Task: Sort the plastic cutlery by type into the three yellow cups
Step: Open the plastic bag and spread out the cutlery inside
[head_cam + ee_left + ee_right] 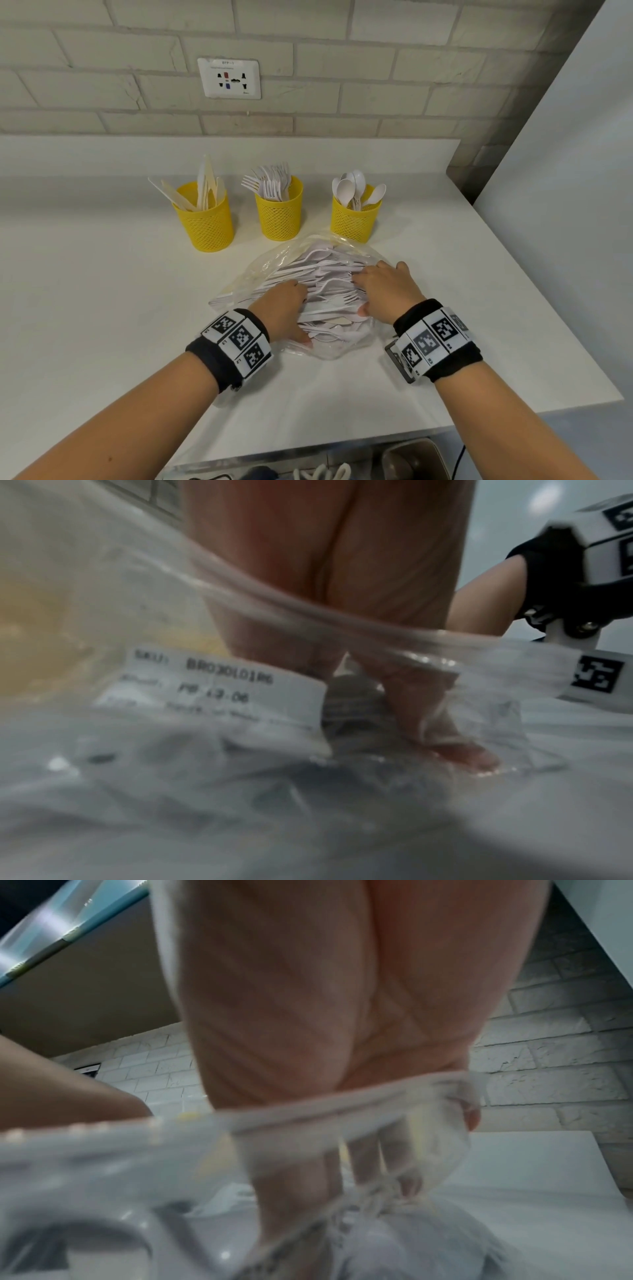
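Three yellow mesh cups stand in a row at the back: the left cup (209,222) holds knives, the middle cup (279,216) forks, the right cup (352,219) spoons. In front of them lies a clear plastic bag (267,263) holding a mixed pile of white cutlery (329,274). Both hands are inside the bag's mouth. My left hand (286,308) lies against the pile's left side, thumb near the front. My right hand (383,287) rests flat on the pile's right side. In the right wrist view my straight fingers (366,1164) touch fork tines. The left wrist view shows my left hand (428,718) behind the plastic.
The white counter (102,308) ends at a front edge near me and a right edge beside a white panel (565,171). A brick wall with a socket plate (228,78) stands behind the cups. The bag carries a printed label (219,685).
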`<state>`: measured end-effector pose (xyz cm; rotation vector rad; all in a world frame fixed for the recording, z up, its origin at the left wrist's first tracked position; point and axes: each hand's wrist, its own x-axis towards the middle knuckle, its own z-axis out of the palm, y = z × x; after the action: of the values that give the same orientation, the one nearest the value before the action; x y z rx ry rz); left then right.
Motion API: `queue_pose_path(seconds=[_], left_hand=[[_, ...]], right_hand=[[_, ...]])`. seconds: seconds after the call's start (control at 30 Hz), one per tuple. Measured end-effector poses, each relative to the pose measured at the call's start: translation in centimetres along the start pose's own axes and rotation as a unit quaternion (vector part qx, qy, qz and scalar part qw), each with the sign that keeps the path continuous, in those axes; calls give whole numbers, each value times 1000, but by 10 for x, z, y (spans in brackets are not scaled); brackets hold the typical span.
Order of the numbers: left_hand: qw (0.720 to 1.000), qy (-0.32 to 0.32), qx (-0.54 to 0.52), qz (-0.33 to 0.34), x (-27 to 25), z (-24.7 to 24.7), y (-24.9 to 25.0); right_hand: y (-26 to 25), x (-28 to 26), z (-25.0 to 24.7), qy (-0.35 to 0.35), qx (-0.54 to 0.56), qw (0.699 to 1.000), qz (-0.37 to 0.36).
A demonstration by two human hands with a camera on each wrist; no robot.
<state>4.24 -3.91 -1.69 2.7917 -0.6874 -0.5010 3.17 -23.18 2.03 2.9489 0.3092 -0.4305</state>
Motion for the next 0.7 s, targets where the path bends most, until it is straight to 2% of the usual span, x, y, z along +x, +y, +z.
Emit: queue_pose_path(seconds=[0.1, 0.3, 0.47, 0.6, 0.7], left_hand=[[1000, 6, 7, 22, 0, -1, 1], [999, 8, 9, 39, -1, 0, 1], [996, 40, 34, 69, -1, -2, 1], [995, 12, 20, 99, 3, -3, 1], [993, -11, 20, 117, 7, -3, 1]], right_hand=[[0, -2, 1, 0, -6, 1000, 1], [3, 2, -6, -54, 0, 999, 4], [0, 2, -6, -61, 13, 998, -11], [0, 3, -6, -60, 47, 997, -18], [6, -2, -6, -53, 60, 997, 13]])
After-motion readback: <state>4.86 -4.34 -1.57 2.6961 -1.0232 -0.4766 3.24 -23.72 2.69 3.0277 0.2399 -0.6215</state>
